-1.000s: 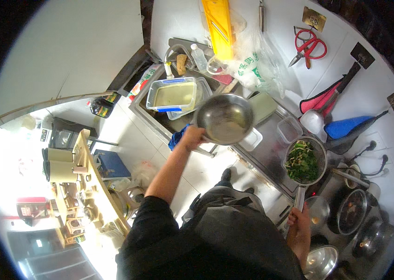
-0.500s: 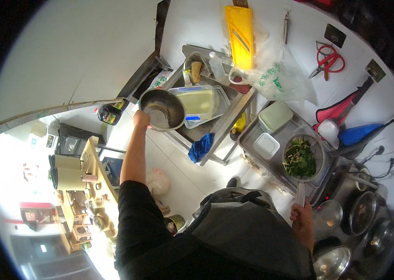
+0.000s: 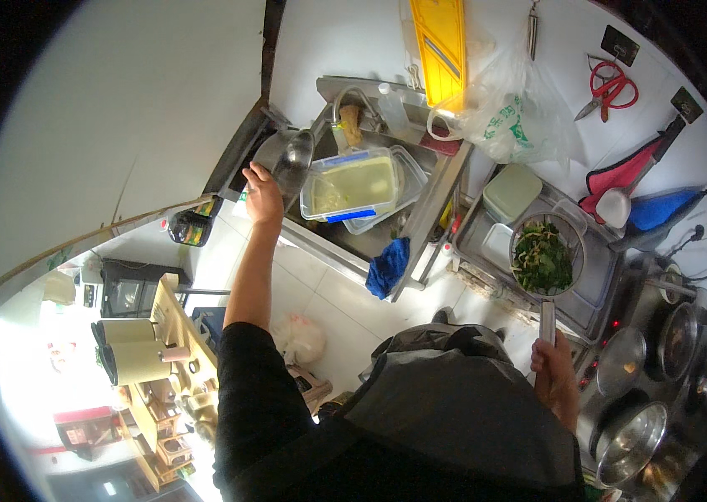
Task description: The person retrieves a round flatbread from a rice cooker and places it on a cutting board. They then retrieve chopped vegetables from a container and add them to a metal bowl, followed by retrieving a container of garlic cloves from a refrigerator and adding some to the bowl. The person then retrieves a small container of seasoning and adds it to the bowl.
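- Head view: I have the left hand [image 3: 263,197] clasping the bowl [image 3: 293,159] by its near edge; the bowl lies at 1 o'clock from that grip, tilted.
- Out at 3 o'clock from the bowl sits the tub [image 3: 347,216] in the sink [image 3: 444,197]; the left hand is the nearer one.
- On my other side, the right hand [image 3: 556,368] is wrapped round the handle [image 3: 547,322], whose long axis points to 12 o'clock.
- Beyond it, the strainer [image 3: 578,255] holds greens [image 3: 543,258] over the tray [image 3: 596,289]; I can't tell whether it touches.
- Hidden from me: the bowl's contents, the handle's end inside the fist, and the strainer's bottom beneath the greens.
- Farther out, the pots [image 3: 676,339] at 3 o'clock look dim.
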Demonstrator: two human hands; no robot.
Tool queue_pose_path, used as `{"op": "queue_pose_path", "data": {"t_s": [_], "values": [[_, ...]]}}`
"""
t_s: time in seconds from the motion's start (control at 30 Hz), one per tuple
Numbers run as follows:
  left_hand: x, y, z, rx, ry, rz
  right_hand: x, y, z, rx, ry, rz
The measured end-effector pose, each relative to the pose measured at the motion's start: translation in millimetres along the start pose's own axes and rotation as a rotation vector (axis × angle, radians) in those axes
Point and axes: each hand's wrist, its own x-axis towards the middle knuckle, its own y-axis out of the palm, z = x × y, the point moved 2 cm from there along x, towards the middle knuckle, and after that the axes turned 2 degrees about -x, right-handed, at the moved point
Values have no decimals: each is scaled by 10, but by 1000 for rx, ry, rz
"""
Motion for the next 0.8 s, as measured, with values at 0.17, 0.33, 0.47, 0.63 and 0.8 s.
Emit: {"op": "queue_pose_path", "data": {"t_s": [0.17,0.33,0.47,0.63,0.8], "values": [[28,-39,73,45,121,12,-41,213,-53,66,-19,6],[-25,-87,157,105,299,-130,-86,384,-67,77,-21,22],[-118,-98,174,190,445,-282,-31,418,-102,35,10,10],[-60,-140,134,238,453,-191,87,449,-101,45,27,96],[-342,-242,209,-353,-74,27,131,614,66,-29,27,138]]}}
